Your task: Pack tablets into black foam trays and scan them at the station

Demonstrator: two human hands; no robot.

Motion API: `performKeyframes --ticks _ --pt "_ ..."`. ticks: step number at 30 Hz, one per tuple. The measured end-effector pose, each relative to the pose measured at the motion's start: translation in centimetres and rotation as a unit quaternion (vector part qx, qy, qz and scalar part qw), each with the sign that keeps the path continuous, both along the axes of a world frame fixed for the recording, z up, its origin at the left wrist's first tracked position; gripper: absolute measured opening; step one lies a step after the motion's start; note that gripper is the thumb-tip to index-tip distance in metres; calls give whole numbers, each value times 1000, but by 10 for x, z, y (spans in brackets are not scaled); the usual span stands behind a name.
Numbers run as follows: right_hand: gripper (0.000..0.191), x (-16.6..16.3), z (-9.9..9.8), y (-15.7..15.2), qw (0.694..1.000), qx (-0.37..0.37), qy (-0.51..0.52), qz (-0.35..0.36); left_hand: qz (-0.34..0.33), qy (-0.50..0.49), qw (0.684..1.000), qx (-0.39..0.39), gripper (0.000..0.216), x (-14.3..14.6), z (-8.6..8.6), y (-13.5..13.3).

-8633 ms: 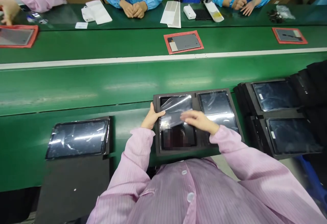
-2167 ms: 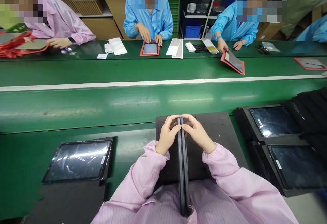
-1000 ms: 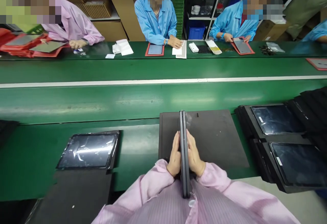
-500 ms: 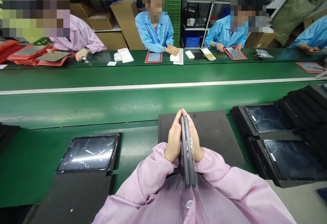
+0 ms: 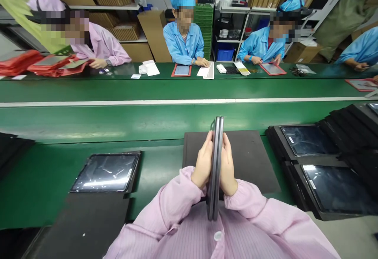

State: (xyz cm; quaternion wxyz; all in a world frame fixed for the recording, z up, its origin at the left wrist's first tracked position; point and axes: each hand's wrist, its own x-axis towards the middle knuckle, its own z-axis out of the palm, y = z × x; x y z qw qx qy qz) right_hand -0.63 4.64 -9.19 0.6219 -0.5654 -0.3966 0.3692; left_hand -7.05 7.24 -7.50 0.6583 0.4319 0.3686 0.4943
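- Tablets [image 5: 216, 172], two of them, are held on edge, side by side, above the near part of a dark board [image 5: 251, 156] and close to the pink smock [image 5: 191, 229].
- Compared with half a second ago, their far ends are no longer covered by joined fingertips; they are left standing clear beyond both hands.
- By this, the hold seems to be turned from a wrap around the far end into plain pressure from the sides, so the pair is kept together by the palms alone.
- Left hand [image 5: 202, 164] and right hand [image 5: 228, 168] are laid nearly flat on the outer faces and clamped on the pair, parted only by its thickness.
- Slim, straight grey-black edges are shown, with a thin seam between; the pair is tilted slightly, its far end set a little to the right.
- Broad faces are mostly hidden by the palms and the angle, so which way the screens are turned cannot be told.
- Farther left, a glossy tablet [image 5: 104, 172] is laid flat; at right, two more, a far one [image 5: 308, 140] and a near one [image 5: 336, 188], are seated in dark trays [image 5: 320, 160].
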Motion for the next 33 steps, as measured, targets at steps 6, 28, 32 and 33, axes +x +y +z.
performKeyframes --ticks 6,28,32,33 --pt "59 21 -22 2 983 -57 -171 14 26 -13 990 -140 35 13 -12 4" --pt "38 126 88 -19 989 -63 -78 111 -28 -158 977 -140 52 1 13 -58" --pt "33 158 81 -31 984 -9 -172 45 1 -149 976 -161 37 19 29 -76" --pt "34 167 79 -34 971 -7 -238 27 0 -147 975 -168 36 22 30 -78"
